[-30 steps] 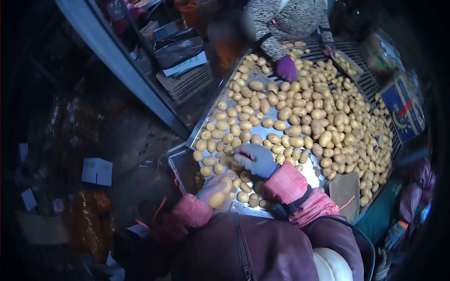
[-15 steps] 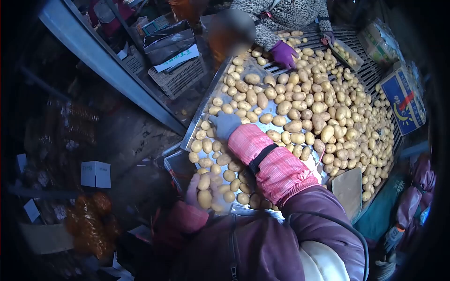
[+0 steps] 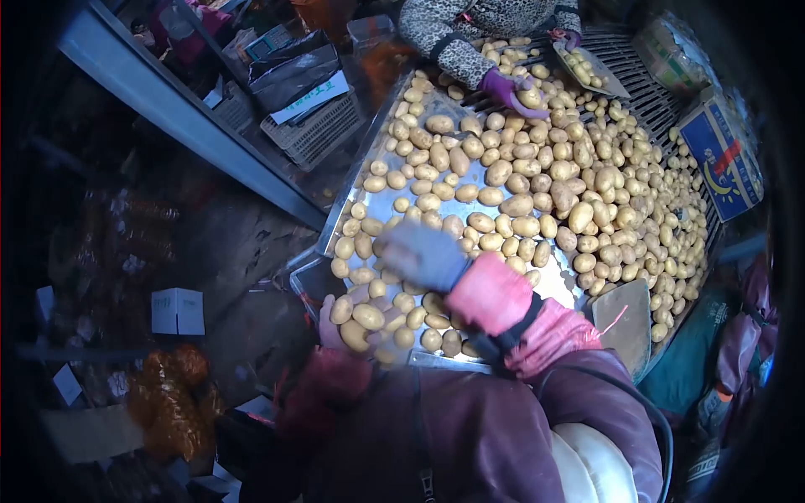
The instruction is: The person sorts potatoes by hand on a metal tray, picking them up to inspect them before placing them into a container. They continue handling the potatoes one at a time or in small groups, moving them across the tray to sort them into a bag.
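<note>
Potatoes [image 3: 516, 204] of mixed sizes cover a sloping metal tray [image 3: 331, 239]. My right hand [image 3: 423, 254], in a grey glove, passes low over the potatoes near the tray's lower middle. Motion smears its fingers. My left hand [image 3: 330, 325], in a pinkish glove, is at the lower left end of the tray. Its thumb stands stretched out beside several larger potatoes [image 3: 367, 316], which hide part of the hand. Pink checked sleeve covers [image 3: 558, 339] are over both forearms.
Across the tray, a person's purple-gloved hand [image 3: 516, 92] grips a potato; their other hand holds a scoop [image 3: 591, 71] of small potatoes. A blue carton [image 3: 721, 159] stands at right, beside the slatted rack. A board [image 3: 620, 323] leans near my right elbow. Left are a steel beam [image 3: 189, 117] and plastic crate [image 3: 323, 130].
My right hand has swept down and toward me across the potatoes. My left hand has shifted slightly up and left. The other person has picked up a potato and moved the scoop up and left.
</note>
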`<act>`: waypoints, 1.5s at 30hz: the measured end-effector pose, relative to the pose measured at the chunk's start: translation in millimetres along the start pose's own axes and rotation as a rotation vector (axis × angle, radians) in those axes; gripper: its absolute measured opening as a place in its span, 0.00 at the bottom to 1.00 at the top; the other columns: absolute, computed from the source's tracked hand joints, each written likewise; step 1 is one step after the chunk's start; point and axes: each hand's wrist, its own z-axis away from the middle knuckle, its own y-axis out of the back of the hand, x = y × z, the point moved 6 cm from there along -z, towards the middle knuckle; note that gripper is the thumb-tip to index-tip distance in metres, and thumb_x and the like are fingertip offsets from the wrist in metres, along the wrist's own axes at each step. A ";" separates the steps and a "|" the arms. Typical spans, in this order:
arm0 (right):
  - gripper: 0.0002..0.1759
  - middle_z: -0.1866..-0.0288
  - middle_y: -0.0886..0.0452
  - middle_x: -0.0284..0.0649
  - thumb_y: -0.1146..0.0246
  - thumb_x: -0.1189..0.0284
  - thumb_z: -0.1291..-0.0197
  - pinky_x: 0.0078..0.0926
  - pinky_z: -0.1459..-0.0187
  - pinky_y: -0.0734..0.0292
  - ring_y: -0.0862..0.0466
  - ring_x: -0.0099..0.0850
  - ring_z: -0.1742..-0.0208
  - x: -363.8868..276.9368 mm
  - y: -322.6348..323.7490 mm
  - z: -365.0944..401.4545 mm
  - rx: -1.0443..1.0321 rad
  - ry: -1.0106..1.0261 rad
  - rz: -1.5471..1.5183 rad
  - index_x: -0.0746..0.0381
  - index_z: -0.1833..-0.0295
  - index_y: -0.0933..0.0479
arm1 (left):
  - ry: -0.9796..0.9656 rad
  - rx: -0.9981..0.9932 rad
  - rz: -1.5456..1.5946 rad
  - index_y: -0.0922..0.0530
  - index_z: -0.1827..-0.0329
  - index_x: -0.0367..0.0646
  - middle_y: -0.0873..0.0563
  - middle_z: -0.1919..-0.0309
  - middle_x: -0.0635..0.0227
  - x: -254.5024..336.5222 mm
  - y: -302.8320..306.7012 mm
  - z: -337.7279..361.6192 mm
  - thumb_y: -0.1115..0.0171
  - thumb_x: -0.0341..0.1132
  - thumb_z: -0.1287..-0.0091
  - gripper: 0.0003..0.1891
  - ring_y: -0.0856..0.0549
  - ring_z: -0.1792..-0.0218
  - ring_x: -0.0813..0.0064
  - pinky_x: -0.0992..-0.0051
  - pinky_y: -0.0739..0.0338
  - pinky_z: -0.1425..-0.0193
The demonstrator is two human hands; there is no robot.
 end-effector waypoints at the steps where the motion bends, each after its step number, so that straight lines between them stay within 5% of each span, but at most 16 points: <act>1: 0.22 0.45 0.22 0.44 0.42 0.54 0.35 0.45 0.49 0.22 0.20 0.45 0.44 25.3 13.6 -1.1 0.059 -0.255 -0.021 0.49 0.38 0.23 | 0.025 0.066 0.025 0.38 0.28 0.39 0.32 0.30 0.51 -4.8 9.8 5.6 0.69 0.67 0.29 0.42 0.28 0.35 0.48 0.62 0.26 0.58; 3: 0.19 0.43 0.22 0.43 0.44 0.56 0.36 0.46 0.49 0.22 0.20 0.44 0.42 68.6 29.5 -1.2 0.081 -0.533 0.043 0.48 0.42 0.22 | 0.059 0.165 -0.202 0.37 0.28 0.36 0.30 0.32 0.48 -9.4 37.0 15.1 0.71 0.67 0.29 0.43 0.28 0.35 0.46 0.59 0.27 0.58; 6: 0.19 0.43 0.21 0.42 0.44 0.57 0.39 0.46 0.48 0.22 0.20 0.43 0.41 106.2 3.6 -10.7 -0.032 -0.537 0.210 0.48 0.45 0.20 | 0.208 0.317 0.969 0.28 0.38 0.33 0.23 0.42 0.44 -16.0 0.4 17.4 0.70 0.65 0.28 0.41 0.25 0.39 0.43 0.53 0.25 0.57; 8: 0.20 0.43 0.21 0.42 0.42 0.56 0.40 0.45 0.46 0.22 0.20 0.44 0.41 119.2 -3.1 -20.1 -0.072 -0.529 0.222 0.48 0.44 0.20 | 0.181 0.369 0.314 0.23 0.44 0.32 0.21 0.45 0.44 -5.9 -17.5 11.9 0.69 0.64 0.27 0.40 0.21 0.45 0.42 0.52 0.24 0.56; 9: 0.21 0.43 0.22 0.42 0.41 0.57 0.41 0.45 0.46 0.22 0.20 0.44 0.42 123.4 -4.2 -23.1 -0.077 -0.537 0.186 0.47 0.43 0.20 | 0.156 0.164 0.340 0.21 0.50 0.31 0.19 0.50 0.44 -4.9 -27.6 7.9 0.64 0.61 0.26 0.37 0.17 0.55 0.47 0.53 0.23 0.57; 13: 0.22 0.50 0.18 0.45 0.36 0.61 0.46 0.39 0.48 0.21 0.17 0.40 0.48 140.7 -5.1 -12.0 -0.013 -0.572 -0.124 0.53 0.45 0.19 | 0.196 -0.087 0.177 0.32 0.32 0.40 0.25 0.40 0.49 -11.9 10.4 9.3 0.65 0.67 0.29 0.39 0.20 0.45 0.42 0.51 0.22 0.54; 18: 0.24 0.55 0.16 0.46 0.30 0.57 0.50 0.36 0.51 0.20 0.15 0.39 0.53 97.4 14.6 16.9 0.278 -0.627 -0.704 0.57 0.48 0.19 | 0.130 0.312 0.050 0.23 0.43 0.35 0.16 0.56 0.51 0.6 -51.5 7.0 0.54 0.55 0.26 0.29 0.15 0.64 0.55 0.57 0.20 0.62; 21: 0.24 0.53 0.18 0.43 0.30 0.54 0.49 0.37 0.54 0.21 0.15 0.39 0.55 11.3 19.2 30.8 0.321 -0.446 -0.506 0.54 0.48 0.20 | 0.247 0.284 -0.014 0.34 0.29 0.40 0.22 0.43 0.48 -1.9 -58.9 4.0 0.59 0.65 0.28 0.38 0.16 0.52 0.48 0.57 0.19 0.58; 23: 0.22 0.53 0.19 0.41 0.32 0.53 0.45 0.39 0.55 0.21 0.16 0.40 0.54 -35.7 8.5 34.6 0.201 -0.311 -0.347 0.52 0.49 0.20 | 0.272 0.219 -0.316 0.34 0.30 0.40 0.21 0.43 0.48 5.7 -64.1 -2.2 0.54 0.61 0.27 0.35 0.15 0.54 0.51 0.58 0.18 0.59; 25: 0.19 0.54 0.19 0.40 0.34 0.54 0.41 0.40 0.56 0.21 0.17 0.42 0.55 -62.7 -0.1 38.3 0.121 -0.221 -0.242 0.52 0.48 0.20 | 0.170 0.136 0.109 0.32 0.32 0.40 0.19 0.44 0.47 -4.6 -74.2 -6.7 0.47 0.54 0.27 0.30 0.14 0.57 0.53 0.61 0.17 0.61; 30: 0.16 0.54 0.20 0.41 0.38 0.59 0.36 0.42 0.55 0.21 0.17 0.44 0.56 -55.7 10.5 30.3 0.041 -0.140 -0.393 0.55 0.47 0.20 | 0.290 -0.384 0.216 0.36 0.29 0.35 0.24 0.36 0.52 -15.1 -10.0 -10.0 0.50 0.50 0.25 0.31 0.19 0.42 0.56 0.58 0.21 0.41; 32: 0.15 0.54 0.22 0.45 0.39 0.62 0.37 0.44 0.54 0.24 0.21 0.48 0.53 -16.9 23.2 24.2 0.294 -0.106 0.001 0.57 0.49 0.22 | 0.303 -0.337 0.242 0.38 0.28 0.35 0.25 0.35 0.50 -22.4 9.8 -5.4 0.50 0.51 0.25 0.32 0.19 0.41 0.54 0.56 0.22 0.40; 35: 0.22 0.48 0.27 0.45 0.35 0.65 0.46 0.46 0.59 0.25 0.22 0.46 0.55 60.5 12.5 16.8 0.229 -0.302 0.432 0.55 0.44 0.25 | 0.228 -0.212 0.385 0.40 0.26 0.35 0.25 0.35 0.47 -9.2 -34.3 -5.1 0.53 0.55 0.25 0.35 0.21 0.39 0.50 0.51 0.23 0.38; 38: 0.23 0.47 0.27 0.44 0.36 0.67 0.48 0.47 0.57 0.27 0.21 0.43 0.53 100.6 -22.2 14.8 0.069 -0.354 0.510 0.50 0.43 0.25 | 0.177 -0.305 0.433 0.41 0.25 0.37 0.29 0.32 0.46 3.8 -70.9 -8.3 0.58 0.60 0.26 0.38 0.24 0.36 0.46 0.48 0.26 0.36; 43: 0.19 0.56 0.24 0.46 0.37 0.68 0.46 0.46 0.62 0.25 0.21 0.49 0.60 40.0 20.0 12.0 0.416 -0.216 0.184 0.53 0.47 0.24 | 0.062 0.232 0.260 0.41 0.24 0.39 0.35 0.28 0.46 4.6 -50.1 -5.7 0.63 0.67 0.30 0.43 0.28 0.32 0.44 0.46 0.28 0.34; 45: 0.18 0.58 0.22 0.44 0.38 0.66 0.43 0.45 0.61 0.24 0.19 0.48 0.59 -1.4 16.3 15.1 0.386 -0.168 -0.079 0.55 0.46 0.24 | 0.070 0.019 0.310 0.38 0.26 0.41 0.29 0.34 0.49 1.9 -46.9 -12.9 0.64 0.70 0.32 0.44 0.26 0.36 0.47 0.48 0.29 0.34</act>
